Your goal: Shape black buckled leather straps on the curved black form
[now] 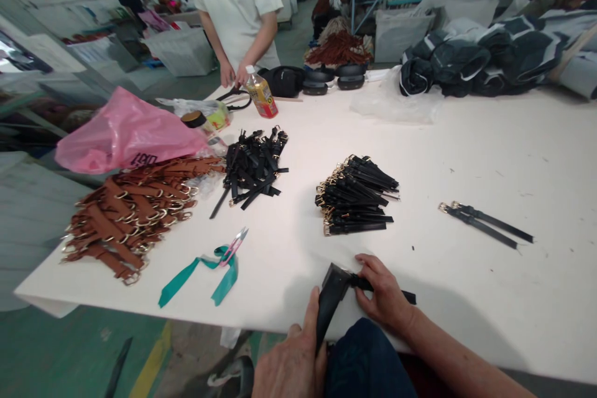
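My left hand (293, 357) is closed around a black, block-shaped handheld tool (330, 298), its index finger lying along the side. What kind of tool it is does not show clearly. The tool's upper end meets one end of a short black strap (409, 296), at the table's near edge. My right hand (385, 295) pinches that strap, whose tail sticks out to the right past the fingers. Beyond my hands lies a fanned pile of black buckle straps (359, 193). Two more black buckle straps (489, 224) lie side by side to the right.
On the white table (466, 161) are pink-handled thread snips (231, 249) with teal ribbon (181, 280), a loose black strap heap (254, 165), brown straps with rings (125, 211), a pink bag (128, 130) and a bottle (261, 93). Another person (233, 12) stands across the table.
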Motion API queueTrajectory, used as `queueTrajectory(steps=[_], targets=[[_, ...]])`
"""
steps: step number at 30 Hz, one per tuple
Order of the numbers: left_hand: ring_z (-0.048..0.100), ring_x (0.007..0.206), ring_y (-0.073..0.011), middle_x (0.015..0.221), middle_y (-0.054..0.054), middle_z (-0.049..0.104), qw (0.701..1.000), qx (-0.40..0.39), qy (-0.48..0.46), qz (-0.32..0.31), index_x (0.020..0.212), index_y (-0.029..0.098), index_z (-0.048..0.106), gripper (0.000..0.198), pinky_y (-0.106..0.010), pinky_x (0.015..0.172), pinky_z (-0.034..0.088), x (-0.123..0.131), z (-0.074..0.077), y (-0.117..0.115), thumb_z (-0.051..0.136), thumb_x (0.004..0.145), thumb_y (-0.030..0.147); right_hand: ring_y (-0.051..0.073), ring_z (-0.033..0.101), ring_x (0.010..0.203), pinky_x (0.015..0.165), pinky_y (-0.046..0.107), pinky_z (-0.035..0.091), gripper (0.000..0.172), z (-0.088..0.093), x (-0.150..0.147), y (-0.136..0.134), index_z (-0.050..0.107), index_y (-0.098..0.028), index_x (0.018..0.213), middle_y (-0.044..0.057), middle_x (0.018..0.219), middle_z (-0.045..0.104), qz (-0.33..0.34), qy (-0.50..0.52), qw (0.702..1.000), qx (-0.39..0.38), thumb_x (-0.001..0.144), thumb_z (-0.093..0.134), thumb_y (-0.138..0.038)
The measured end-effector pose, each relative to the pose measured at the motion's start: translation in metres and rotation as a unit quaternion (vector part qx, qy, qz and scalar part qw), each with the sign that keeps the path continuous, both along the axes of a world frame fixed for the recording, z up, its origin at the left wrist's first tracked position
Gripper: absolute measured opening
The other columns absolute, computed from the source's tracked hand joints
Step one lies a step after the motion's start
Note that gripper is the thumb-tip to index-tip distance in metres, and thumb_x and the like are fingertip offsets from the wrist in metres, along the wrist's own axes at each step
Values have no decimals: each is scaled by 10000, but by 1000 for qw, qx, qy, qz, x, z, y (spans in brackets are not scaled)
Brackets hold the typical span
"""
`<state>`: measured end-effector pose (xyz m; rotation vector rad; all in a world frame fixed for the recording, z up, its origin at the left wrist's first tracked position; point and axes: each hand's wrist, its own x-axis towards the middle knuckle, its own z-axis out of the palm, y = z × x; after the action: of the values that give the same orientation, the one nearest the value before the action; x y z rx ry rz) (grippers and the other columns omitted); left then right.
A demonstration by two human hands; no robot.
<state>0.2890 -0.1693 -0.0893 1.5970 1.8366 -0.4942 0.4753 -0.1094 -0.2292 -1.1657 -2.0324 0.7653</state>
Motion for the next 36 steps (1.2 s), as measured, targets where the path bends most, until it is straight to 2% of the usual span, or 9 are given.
queueTrajectory(steps=[3,6,11,16,20,23,27,34,36], targets=[[635,888,-296,1019,-102,644,1000,18,9,3,1443,272,-28,666,-449,791,478,3,1,0,353,900,211,262,490,1086,933,428,452,183,-2,-2,-4,518,-194,851,122,1149,512,-9,-5,1000,6,704,558,-93],[636,900,-289,1017,-108,650,1000,0,6,8,1442,259,-34,642,-451,804,474,0,2,-3,330,915,224,262,502,1045,892,431,468,134,-4,-1,-6,537,-198,868,117,1103,523,-23,-12,1000,7,750,576,-147],[633,921,-263,1054,-116,648,1000,-9,14,-10,1443,237,-39,632,-388,797,473,-3,3,-4,312,917,214,230,528,907,790,392,499,119,-4,3,-5,537,-205,849,86,975,549,-9,-13,1000,1,754,575,-145],[650,844,-275,941,-111,678,998,20,52,-23,1451,236,25,644,-411,768,481,3,6,4,361,902,224,234,512,916,805,396,485,158,5,5,-8,516,-199,891,89,984,541,-3,-36,999,-10,756,546,-122],[651,814,-297,896,-99,680,998,52,34,-13,1452,233,55,647,-446,736,489,6,1,3,371,888,207,245,503,911,808,409,470,183,10,4,-14,507,-195,905,91,971,534,-22,-65,998,-1,743,530,-115],[650,774,-288,857,-86,668,994,101,25,-18,1452,228,77,656,-410,685,493,9,-7,2,390,877,192,254,499,912,796,411,468,180,9,2,-17,502,-187,896,98,958,525,-40,-75,996,7,731,533,-122],[651,776,-276,857,-94,664,993,115,11,-22,1452,215,99,664,-382,686,488,6,-10,1,408,865,179,258,496,921,788,411,470,160,5,2,-17,509,-185,886,101,958,517,-54,-68,996,13,736,546,-141],[641,884,-280,997,-118,658,1000,9,4,0,1451,242,24,615,-410,770,471,-4,1,-9,326,915,233,225,515,843,742,371,464,106,0,2,-17,559,-187,853,74,887,535,-63,-54,997,-5,751,558,-156],[641,871,-287,967,-102,662,1000,13,12,-6,1452,244,27,624,-422,762,471,1,0,-5,336,910,224,217,521,822,729,359,463,103,0,2,-17,567,-186,848,69,875,540,-66,-56,996,-18,748,565,-159]])
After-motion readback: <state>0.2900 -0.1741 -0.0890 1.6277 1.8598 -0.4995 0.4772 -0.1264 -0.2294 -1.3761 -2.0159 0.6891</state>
